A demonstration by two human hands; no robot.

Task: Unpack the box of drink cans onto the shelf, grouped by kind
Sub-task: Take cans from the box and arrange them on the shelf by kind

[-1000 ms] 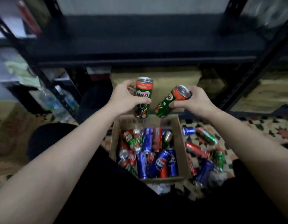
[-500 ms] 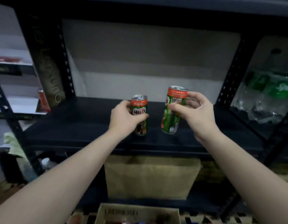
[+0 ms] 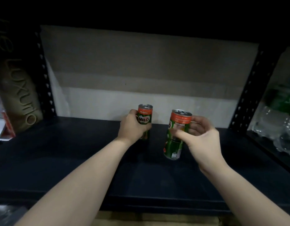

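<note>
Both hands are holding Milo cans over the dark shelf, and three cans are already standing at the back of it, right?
Not quite. The head view shows no cans already standing on the dark shelf. The left hand and right hand hold the only two: the left Milo can and right Milo can.

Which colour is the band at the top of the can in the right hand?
Orange-red, on a green drink can; head view.

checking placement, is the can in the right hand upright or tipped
Nearly upright, slightly tilted: the can in the right hand has its lid up, base toward the shelf.
</note>
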